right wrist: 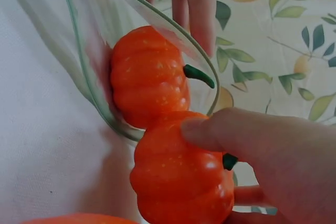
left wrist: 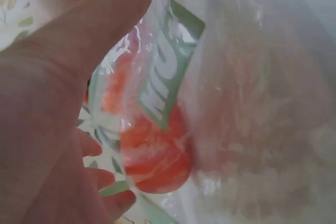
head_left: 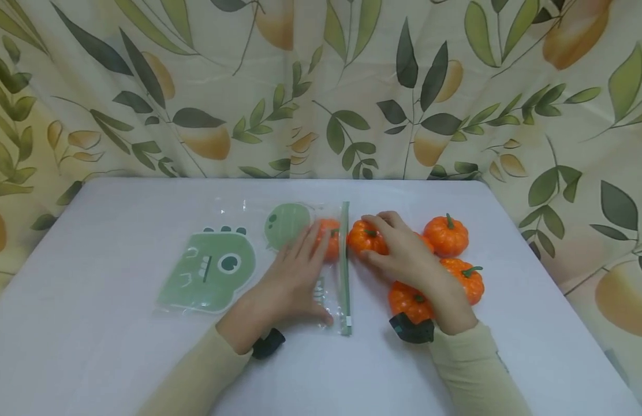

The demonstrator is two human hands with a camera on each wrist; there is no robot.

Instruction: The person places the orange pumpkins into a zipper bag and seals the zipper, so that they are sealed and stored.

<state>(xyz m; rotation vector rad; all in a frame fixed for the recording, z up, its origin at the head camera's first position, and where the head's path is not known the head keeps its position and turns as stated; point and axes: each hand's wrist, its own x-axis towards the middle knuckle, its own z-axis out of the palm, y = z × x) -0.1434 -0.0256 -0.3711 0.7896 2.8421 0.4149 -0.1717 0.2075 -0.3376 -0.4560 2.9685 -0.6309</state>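
A clear zip bag [head_left: 212, 277] with a green cartoon print lies flat on the table, its green-edged mouth facing right and spread apart in the right wrist view. Inside, near that mouth, sits a small orange toy pumpkin [right wrist: 149, 77] with a green stem. My left hand [head_left: 287, 283] rests on the bag, fingers extended over its top and the thumb spread toward the near side. Between thumb and fingers, my right hand [head_left: 409, 254] grips another toy pumpkin [right wrist: 181, 174] right at the bag's mouth. The two pumpkins appear to touch there.
Right of the bag are more pumpkins: one at the back [head_left: 445, 237], one at the far right [head_left: 465, 281], one nearer [head_left: 410, 303] by my right wrist, and one partly hidden behind my right hand. A leaf-patterned cloth [head_left: 321, 86] hangs behind the white table [head_left: 92, 358].
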